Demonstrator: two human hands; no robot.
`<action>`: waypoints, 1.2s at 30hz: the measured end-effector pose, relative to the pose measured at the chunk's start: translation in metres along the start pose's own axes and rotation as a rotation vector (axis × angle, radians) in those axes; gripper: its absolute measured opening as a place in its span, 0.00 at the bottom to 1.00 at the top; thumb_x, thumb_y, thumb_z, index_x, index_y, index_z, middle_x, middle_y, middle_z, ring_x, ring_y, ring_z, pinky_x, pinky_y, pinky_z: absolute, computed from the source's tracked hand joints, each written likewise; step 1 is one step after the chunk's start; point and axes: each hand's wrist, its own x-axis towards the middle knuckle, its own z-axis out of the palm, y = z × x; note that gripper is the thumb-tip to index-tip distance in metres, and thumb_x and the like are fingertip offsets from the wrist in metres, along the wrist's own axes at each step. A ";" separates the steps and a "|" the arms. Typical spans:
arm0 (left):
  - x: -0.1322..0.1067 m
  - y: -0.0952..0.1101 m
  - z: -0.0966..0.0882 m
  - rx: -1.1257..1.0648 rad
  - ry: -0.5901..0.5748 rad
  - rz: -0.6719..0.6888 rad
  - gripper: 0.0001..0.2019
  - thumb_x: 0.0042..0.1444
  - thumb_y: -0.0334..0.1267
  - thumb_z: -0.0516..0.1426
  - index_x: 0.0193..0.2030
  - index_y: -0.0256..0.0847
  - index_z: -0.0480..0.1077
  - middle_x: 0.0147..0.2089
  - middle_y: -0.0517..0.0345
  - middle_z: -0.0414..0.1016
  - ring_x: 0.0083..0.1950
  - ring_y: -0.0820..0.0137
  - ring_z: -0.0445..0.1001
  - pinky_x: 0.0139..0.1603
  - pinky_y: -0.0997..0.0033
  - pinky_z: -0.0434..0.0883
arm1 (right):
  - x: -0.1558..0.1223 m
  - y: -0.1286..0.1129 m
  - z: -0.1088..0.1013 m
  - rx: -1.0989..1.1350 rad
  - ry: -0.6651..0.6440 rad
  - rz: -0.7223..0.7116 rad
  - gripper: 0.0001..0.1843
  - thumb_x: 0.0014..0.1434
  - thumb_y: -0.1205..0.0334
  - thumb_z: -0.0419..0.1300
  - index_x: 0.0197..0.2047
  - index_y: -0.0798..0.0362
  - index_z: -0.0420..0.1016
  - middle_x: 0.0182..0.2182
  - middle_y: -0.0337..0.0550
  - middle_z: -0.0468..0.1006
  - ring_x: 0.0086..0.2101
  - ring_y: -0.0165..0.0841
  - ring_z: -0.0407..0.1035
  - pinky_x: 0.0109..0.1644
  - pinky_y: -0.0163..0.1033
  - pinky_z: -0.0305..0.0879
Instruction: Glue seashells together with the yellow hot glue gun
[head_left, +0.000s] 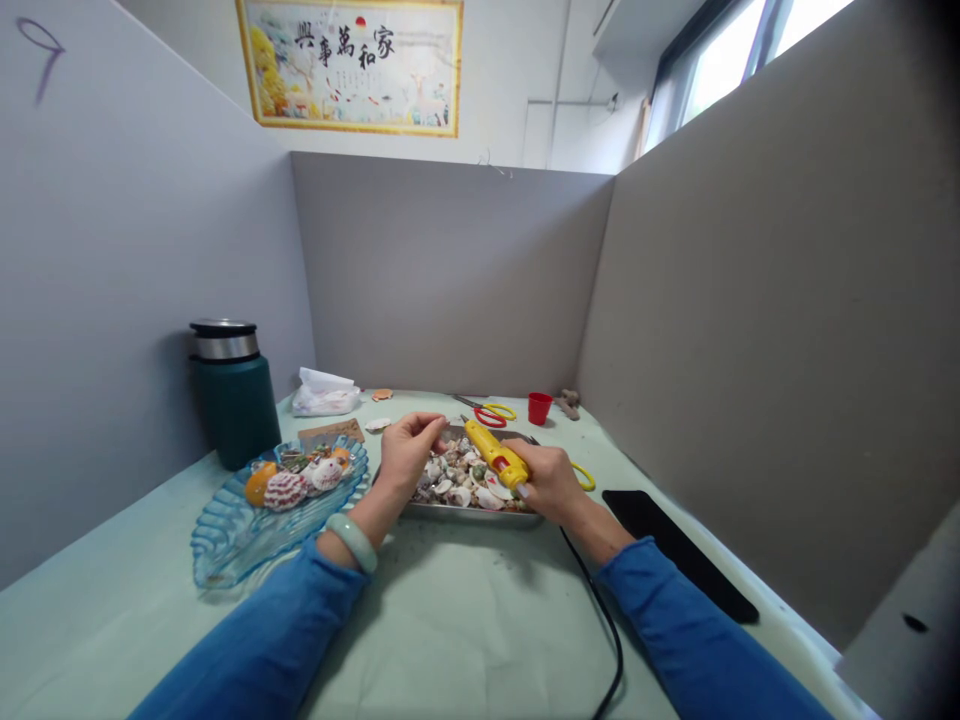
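Note:
My right hand [546, 478] is wrapped round a yellow hot glue gun [496, 452], its nozzle pointing up and to the left. A black cord runs from below that hand toward the front edge. My left hand [411, 448] is closed in a pinch close to the nozzle; whatever its fingertips hold is too small to make out. Below both hands lies a metal tray [472, 514] full of small seashells [459, 494]. To the left, a blue scalloped glass dish [247, 545] carries larger shells [286, 490], striped and orange ones among them.
A dark green bottle [234, 400] stands by the left partition. Toward the back are a tissue pack [325, 393], scissors [491, 414] and a small red cup [539, 408]. On the right lies a flat black object [679, 550]. Grey partitions [450, 280] enclose the table on three sides.

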 end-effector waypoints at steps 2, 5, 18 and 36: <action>0.000 0.000 0.000 -0.014 0.001 -0.016 0.12 0.43 0.42 0.62 0.30 0.33 0.73 0.18 0.61 0.71 0.18 0.76 0.67 0.24 0.76 0.64 | 0.000 0.000 0.000 0.002 0.009 -0.005 0.23 0.43 0.70 0.53 0.45 0.53 0.71 0.32 0.43 0.79 0.28 0.33 0.70 0.33 0.34 0.60; 0.000 0.001 0.001 -0.039 -0.008 -0.040 0.12 0.42 0.42 0.62 0.29 0.33 0.73 0.19 0.60 0.72 0.19 0.76 0.68 0.24 0.77 0.64 | 0.000 -0.001 0.000 0.010 0.012 -0.011 0.22 0.45 0.70 0.53 0.45 0.53 0.71 0.32 0.43 0.79 0.29 0.33 0.71 0.33 0.34 0.61; 0.001 0.001 0.001 -0.111 0.001 -0.080 0.13 0.41 0.41 0.63 0.29 0.33 0.72 0.21 0.59 0.73 0.19 0.76 0.68 0.23 0.77 0.65 | 0.000 -0.002 0.000 0.004 -0.012 -0.009 0.22 0.44 0.69 0.53 0.45 0.52 0.71 0.33 0.42 0.79 0.29 0.33 0.70 0.34 0.34 0.61; 0.000 -0.001 0.003 -0.023 0.002 -0.012 0.12 0.42 0.42 0.62 0.30 0.34 0.73 0.21 0.61 0.72 0.19 0.75 0.69 0.23 0.76 0.65 | 0.000 -0.006 0.002 0.016 -0.001 -0.045 0.19 0.47 0.69 0.55 0.44 0.52 0.71 0.33 0.42 0.78 0.28 0.31 0.69 0.33 0.33 0.60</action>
